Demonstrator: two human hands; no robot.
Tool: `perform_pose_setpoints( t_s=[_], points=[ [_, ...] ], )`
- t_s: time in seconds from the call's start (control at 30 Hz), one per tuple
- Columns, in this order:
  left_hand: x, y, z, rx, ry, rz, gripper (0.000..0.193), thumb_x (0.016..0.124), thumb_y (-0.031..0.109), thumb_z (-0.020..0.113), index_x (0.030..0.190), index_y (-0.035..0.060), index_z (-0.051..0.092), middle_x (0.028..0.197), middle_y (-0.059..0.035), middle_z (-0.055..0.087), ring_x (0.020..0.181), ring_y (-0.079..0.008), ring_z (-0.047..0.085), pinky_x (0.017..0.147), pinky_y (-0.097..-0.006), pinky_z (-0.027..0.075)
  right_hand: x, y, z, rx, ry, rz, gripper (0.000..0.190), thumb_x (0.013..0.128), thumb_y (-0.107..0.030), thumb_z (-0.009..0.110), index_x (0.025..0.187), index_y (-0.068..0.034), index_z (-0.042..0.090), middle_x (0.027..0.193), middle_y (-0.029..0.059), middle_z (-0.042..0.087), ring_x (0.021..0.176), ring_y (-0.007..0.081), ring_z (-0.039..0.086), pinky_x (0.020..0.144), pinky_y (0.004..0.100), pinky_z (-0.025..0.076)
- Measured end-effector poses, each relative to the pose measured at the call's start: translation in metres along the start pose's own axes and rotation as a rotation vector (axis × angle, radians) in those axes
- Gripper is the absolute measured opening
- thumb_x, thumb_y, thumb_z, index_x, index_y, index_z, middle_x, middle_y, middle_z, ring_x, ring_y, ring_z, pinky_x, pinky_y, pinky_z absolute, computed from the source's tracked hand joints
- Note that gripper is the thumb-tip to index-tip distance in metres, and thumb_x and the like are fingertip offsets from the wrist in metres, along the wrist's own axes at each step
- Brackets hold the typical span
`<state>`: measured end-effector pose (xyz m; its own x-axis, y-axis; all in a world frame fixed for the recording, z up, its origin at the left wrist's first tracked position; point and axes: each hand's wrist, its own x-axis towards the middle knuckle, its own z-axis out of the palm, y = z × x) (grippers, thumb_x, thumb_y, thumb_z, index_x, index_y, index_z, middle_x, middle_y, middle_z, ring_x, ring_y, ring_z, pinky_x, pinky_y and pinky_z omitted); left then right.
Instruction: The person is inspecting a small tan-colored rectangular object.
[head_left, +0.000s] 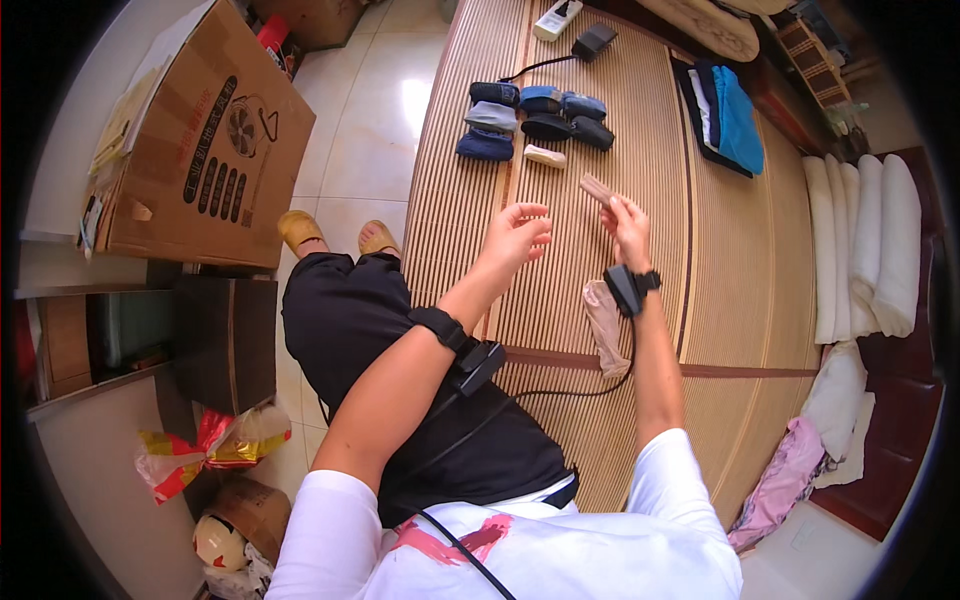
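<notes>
My right hand (628, 227) pinches one end of a narrow, folded pinkish-beige sock (596, 190) above the bamboo mat (555, 300). To its left, my left hand (516, 236) is empty, with its fingers curled and slightly apart. A second sock (604, 330) of similar colour lies stretched out on the mat, beside my right wrist. Beyond my hands sit several rolled bundles of cloth in rows, among them a navy one (485, 144), a grey one (491, 116) and a black one (547, 126). A small cream roll (545, 156) is closest to my left hand.
A black power adapter (594, 42) and a white power strip (558, 20) lie at the far end. Folded clothes (731, 120) and rolled white bedding (862, 247) line the right side. A large cardboard box (217, 142) stands left. A cable (570, 391) runs between my wrist devices.
</notes>
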<state>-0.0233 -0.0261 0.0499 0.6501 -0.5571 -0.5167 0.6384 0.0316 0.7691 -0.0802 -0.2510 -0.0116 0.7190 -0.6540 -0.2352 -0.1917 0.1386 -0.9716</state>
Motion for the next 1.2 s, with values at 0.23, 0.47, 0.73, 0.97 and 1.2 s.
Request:
perform_pose_setpoints(
  t_s=[0.23, 0.47, 0.73, 0.97, 1.2],
  points=[
    [0.004, 0.0, 0.008, 0.053, -0.097, -0.022, 0.027, 0.087, 0.017, 0.062, 0.112, 0.009, 0.057, 0.096, 0.0002, 0.061, 0.083, -0.0067, 0.057, 0.071, -0.0215, 0.046, 0.066, 0.009, 0.014, 0.008, -0.002, 0.075, 0.025, 0.089, -0.021, 0.063, 0.104, 0.0, 0.063, 0.082, 0.0021, 0.063, 0.065, 0.007, 0.059, 0.055, 0.0183, 0.049],
    [0.009, 0.005, 0.013, 0.023, -0.121, -0.028, 0.025, 0.087, 0.018, 0.06, 0.111, 0.0091, 0.058, 0.095, 0.0008, 0.062, 0.084, -0.0065, 0.057, 0.07, -0.0206, 0.045, 0.072, -0.001, 0.018, -0.239, -0.061, 0.019, 0.031, 0.089, -0.024, 0.063, 0.109, -0.001, 0.064, 0.083, 0.0022, 0.065, 0.058, 0.0063, 0.056, 0.047, 0.0194, 0.045],
    [0.01, 0.003, 0.019, 0.001, -0.166, -0.03, 0.025, 0.087, 0.018, 0.062, 0.109, 0.0099, 0.059, 0.094, 0.0027, 0.062, 0.082, -0.0049, 0.056, 0.07, -0.0204, 0.045, 0.086, 0.012, 0.011, -0.485, 0.108, -0.27, 0.03, 0.083, -0.026, 0.068, 0.104, -0.004, 0.067, 0.087, 0.0055, 0.06, 0.067, 0.0125, 0.057, 0.059, 0.0259, 0.048],
    [0.009, 0.004, 0.016, 0.014, -0.154, -0.021, 0.025, 0.086, 0.019, 0.062, 0.109, 0.01, 0.059, 0.092, 0.0026, 0.062, 0.081, -0.0055, 0.056, 0.07, -0.0201, 0.044, 0.064, -0.004, 0.036, -0.913, 0.061, -0.812, 0.034, 0.073, -0.023, 0.072, 0.103, -0.008, 0.065, 0.102, 0.011, 0.059, 0.094, 0.0288, 0.058, 0.083, 0.0376, 0.048],
    [0.013, 0.002, 0.019, 0.017, -0.167, -0.017, 0.024, 0.086, 0.018, 0.062, 0.108, 0.0097, 0.059, 0.091, 0.0028, 0.06, 0.08, -0.0053, 0.056, 0.068, -0.0203, 0.044, 0.072, -0.002, 0.025, -0.897, -0.096, -0.677, 0.023, 0.078, -0.011, 0.061, 0.1, -0.005, 0.064, 0.097, 0.0098, 0.06, 0.092, 0.0276, 0.058, 0.082, 0.0371, 0.047]
  ],
)
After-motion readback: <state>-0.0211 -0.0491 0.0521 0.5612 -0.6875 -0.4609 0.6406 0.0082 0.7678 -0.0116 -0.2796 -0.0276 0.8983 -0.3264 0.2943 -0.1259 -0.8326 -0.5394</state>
